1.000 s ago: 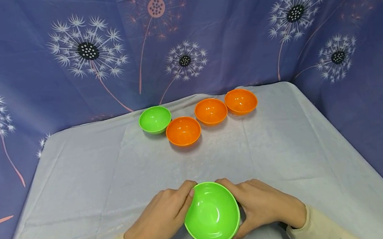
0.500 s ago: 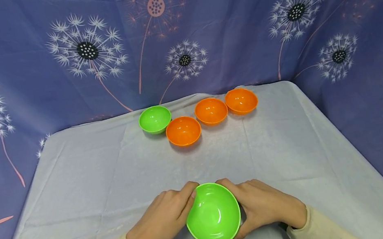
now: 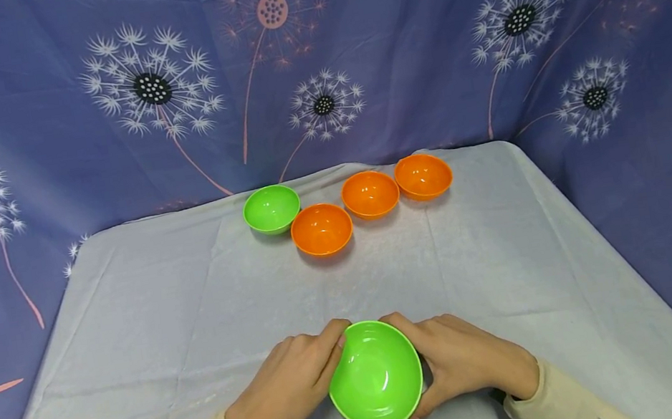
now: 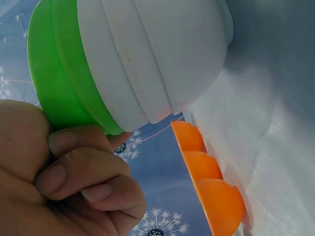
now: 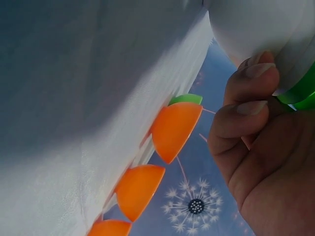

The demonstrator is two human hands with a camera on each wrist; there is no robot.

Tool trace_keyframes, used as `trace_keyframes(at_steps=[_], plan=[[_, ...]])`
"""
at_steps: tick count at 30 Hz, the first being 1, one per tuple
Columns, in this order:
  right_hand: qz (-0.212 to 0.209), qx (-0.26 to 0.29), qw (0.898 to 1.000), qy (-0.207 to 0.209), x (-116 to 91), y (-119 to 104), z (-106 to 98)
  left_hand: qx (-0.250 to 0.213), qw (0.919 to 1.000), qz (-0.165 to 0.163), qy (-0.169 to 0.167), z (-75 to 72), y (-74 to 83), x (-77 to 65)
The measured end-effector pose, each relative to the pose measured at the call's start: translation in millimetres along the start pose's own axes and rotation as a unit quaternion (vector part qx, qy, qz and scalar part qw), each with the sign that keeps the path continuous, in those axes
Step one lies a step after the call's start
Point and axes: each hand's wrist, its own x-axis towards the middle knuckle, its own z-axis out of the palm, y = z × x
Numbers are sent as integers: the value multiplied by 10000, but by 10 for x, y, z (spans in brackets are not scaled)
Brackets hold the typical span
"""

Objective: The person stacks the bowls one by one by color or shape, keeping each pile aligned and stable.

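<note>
At the near middle of the table, a nested stack of bowls stands between both hands. Its top green bowl (image 3: 376,381) faces up in the head view, hiding the rest. The left wrist view shows green bowl rims (image 4: 74,88) above nested white bowls (image 4: 172,49). My left hand (image 3: 290,383) grips the green rim at the stack's left, thumb along the edge and the other fingers curled beneath. My right hand (image 3: 459,358) holds the stack from the right; in the right wrist view its bent fingers (image 5: 246,118) lie against the white bowls (image 5: 261,27).
Toward the back edge of the cloth-covered table (image 3: 151,324) sit another green bowl (image 3: 272,210) and three orange bowls (image 3: 322,230), close together. A blue curtain (image 3: 390,49) with dandelion prints hangs behind and along the sides.
My left hand and the top green bowl have shifted slightly to the right. The right hand and the bowls at the back stay where they were.
</note>
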Motion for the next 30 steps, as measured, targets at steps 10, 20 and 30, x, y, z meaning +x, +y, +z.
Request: trace_keyframes(at_steps=[10, 20, 30], plan=[[-23, 9, 10000, 13, -4, 5, 3, 145, 9999, -45, 16, 31, 10, -3], [-11, 15, 10000, 5, -14, 12, 10, 349, 9992, 16, 182, 56, 13, -8], [-32, 114, 9999, -19, -10, 12, 3, 399, 9991, -22, 154, 55, 12, 0]])
